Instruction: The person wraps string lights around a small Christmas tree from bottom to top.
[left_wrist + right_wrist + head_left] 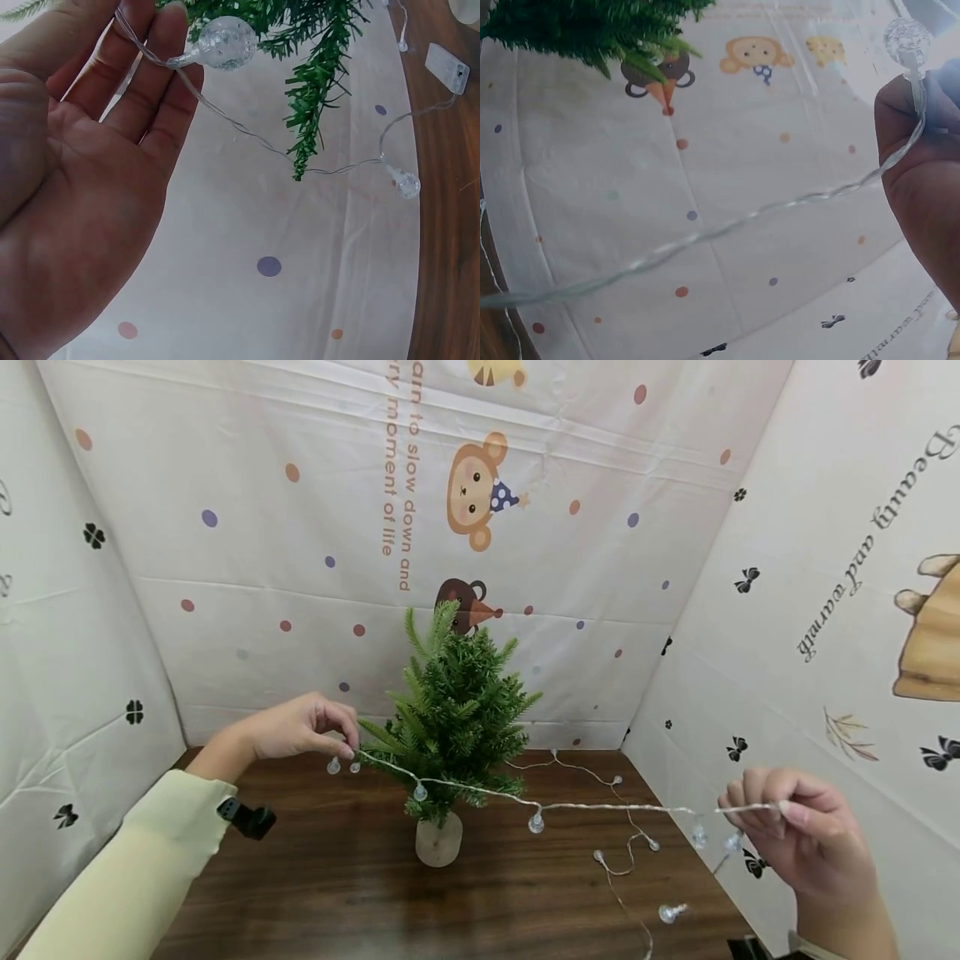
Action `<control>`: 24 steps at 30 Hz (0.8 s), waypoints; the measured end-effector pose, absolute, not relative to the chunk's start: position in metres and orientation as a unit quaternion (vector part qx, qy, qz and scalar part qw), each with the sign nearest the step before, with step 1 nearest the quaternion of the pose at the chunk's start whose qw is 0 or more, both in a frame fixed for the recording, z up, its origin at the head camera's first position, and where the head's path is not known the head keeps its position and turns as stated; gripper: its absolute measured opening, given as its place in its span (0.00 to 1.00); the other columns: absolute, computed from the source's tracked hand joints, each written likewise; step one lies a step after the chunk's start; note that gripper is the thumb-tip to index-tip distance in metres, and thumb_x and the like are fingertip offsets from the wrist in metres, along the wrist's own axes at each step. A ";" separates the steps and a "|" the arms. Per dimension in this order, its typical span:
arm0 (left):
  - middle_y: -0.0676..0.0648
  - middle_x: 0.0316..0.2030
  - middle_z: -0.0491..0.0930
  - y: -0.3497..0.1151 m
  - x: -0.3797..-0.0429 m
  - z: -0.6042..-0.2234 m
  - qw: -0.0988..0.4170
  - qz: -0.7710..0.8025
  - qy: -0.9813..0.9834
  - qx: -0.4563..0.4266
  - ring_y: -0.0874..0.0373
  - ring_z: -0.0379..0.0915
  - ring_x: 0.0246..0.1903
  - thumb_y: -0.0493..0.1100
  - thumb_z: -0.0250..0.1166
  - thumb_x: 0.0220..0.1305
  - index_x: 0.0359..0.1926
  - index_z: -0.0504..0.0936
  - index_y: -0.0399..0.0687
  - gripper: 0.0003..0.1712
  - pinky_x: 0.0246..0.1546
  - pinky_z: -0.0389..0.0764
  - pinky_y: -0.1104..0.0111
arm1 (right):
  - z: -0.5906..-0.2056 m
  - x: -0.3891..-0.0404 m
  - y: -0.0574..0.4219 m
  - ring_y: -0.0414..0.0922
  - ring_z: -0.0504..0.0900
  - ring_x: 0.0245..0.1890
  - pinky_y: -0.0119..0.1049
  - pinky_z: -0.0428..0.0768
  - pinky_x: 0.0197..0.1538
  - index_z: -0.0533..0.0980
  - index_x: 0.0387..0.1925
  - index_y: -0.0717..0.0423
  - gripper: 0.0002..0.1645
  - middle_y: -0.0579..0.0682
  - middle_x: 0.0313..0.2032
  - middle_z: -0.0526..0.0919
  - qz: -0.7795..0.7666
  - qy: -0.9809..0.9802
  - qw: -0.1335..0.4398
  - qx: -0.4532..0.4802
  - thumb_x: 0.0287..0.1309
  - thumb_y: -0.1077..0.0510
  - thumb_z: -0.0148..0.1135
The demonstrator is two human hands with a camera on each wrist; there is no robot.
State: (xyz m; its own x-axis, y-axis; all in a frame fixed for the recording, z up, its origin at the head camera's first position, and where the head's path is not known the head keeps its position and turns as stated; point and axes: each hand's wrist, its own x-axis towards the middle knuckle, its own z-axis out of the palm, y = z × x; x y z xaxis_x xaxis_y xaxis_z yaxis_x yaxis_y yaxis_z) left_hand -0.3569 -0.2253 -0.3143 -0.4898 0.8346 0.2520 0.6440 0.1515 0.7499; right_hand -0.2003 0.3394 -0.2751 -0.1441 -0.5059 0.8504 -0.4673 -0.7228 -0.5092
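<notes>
A string of fairy lights (600, 807) with clear round bulbs stretches between both hands across the front of a small artificial Christmas tree (465, 718). On the left, beside the tree's branches, my left hand (311, 727) pinches the wire between thumb and forefinger; two bulbs hang just below its fingertips. My right hand (813, 835), well to the right of the tree, pinches another stretch of the wire. A clear bulb (907, 41) sticks up by the right thumb in the right wrist view. The tree stands upright on a pale round base (438, 841).
More of the light string trails over the dark wooden table (315, 877), with a loose bulb (598, 856) at the right. In the left wrist view, a white box (448, 69) joins the wire. Printed cloth (247, 552) walls in the back and both sides.
</notes>
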 end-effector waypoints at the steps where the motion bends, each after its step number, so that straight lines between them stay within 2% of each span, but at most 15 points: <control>1: 0.40 0.37 0.81 -0.225 -0.355 -0.315 0.111 0.426 0.750 0.493 0.48 0.80 0.31 0.34 0.67 0.68 0.40 0.88 0.41 0.04 0.43 0.84 0.64 | -0.274 -0.204 0.341 0.48 0.56 0.28 0.37 0.55 0.35 0.61 0.32 0.77 0.11 0.55 0.25 0.58 -0.663 0.368 0.017 -0.652 0.61 0.74 0.29; 3: 0.40 0.37 0.82 -0.224 -0.353 -0.316 0.110 0.429 0.749 0.493 0.47 0.80 0.31 0.34 0.67 0.69 0.40 0.88 0.43 0.04 0.43 0.85 0.63 | -0.270 -0.210 0.343 0.48 0.56 0.28 0.36 0.54 0.34 0.60 0.32 0.77 0.11 0.55 0.25 0.56 -0.669 0.359 0.021 -0.651 0.61 0.74 0.27; 6: 0.39 0.38 0.83 -0.223 -0.350 -0.319 0.107 0.432 0.749 0.491 0.45 0.80 0.30 0.33 0.66 0.69 0.40 0.89 0.44 0.06 0.37 0.86 0.61 | -0.265 -0.218 0.343 0.47 0.56 0.27 0.34 0.54 0.32 0.60 0.32 0.77 0.12 0.54 0.25 0.56 -0.674 0.351 0.019 -0.650 0.62 0.73 0.26; 11: 0.37 0.39 0.84 -0.222 -0.347 -0.321 0.093 0.415 0.762 0.488 0.48 0.81 0.34 0.35 0.67 0.68 0.40 0.90 0.48 0.06 0.40 0.85 0.63 | -0.259 -0.231 0.350 0.47 0.55 0.25 0.33 0.52 0.29 0.63 0.36 0.77 0.16 0.56 0.26 0.57 -0.691 0.367 0.041 -0.621 0.65 0.73 0.24; 14: 0.39 0.39 0.85 -0.220 -0.345 -0.321 0.082 0.401 0.776 0.480 0.52 0.82 0.36 0.37 0.68 0.68 0.40 0.90 0.51 0.06 0.44 0.84 0.65 | -0.256 -0.242 0.358 0.47 0.54 0.24 0.35 0.50 0.28 0.62 0.33 0.75 0.18 0.56 0.26 0.55 -0.705 0.390 0.055 -0.590 0.67 0.75 0.22; 18: 0.48 0.39 0.86 -0.217 -0.341 -0.321 0.063 0.379 0.803 0.454 0.56 0.82 0.39 0.41 0.69 0.68 0.38 0.90 0.58 0.05 0.48 0.83 0.67 | -0.254 -0.257 0.366 0.47 0.52 0.23 0.37 0.47 0.28 0.61 0.30 0.73 0.22 0.54 0.24 0.52 -0.711 0.434 0.049 -0.551 0.68 0.77 0.16; 21: 0.52 0.40 0.86 -0.215 -0.337 -0.323 0.044 0.363 0.824 0.433 0.59 0.82 0.40 0.43 0.70 0.67 0.38 0.90 0.62 0.05 0.48 0.82 0.67 | -0.253 -0.267 0.368 0.47 0.50 0.22 0.38 0.47 0.29 0.65 0.32 0.74 0.26 0.54 0.25 0.52 -0.707 0.471 0.036 -0.526 0.68 0.78 0.14; 24: 0.52 0.40 0.86 -0.213 -0.333 -0.324 0.030 0.360 0.836 0.414 0.59 0.83 0.37 0.43 0.70 0.67 0.37 0.90 0.64 0.06 0.44 0.84 0.67 | -0.251 -0.273 0.367 0.47 0.49 0.22 0.39 0.47 0.31 0.70 0.35 0.71 0.28 0.54 0.25 0.52 -0.706 0.522 0.012 -0.480 0.71 0.78 0.18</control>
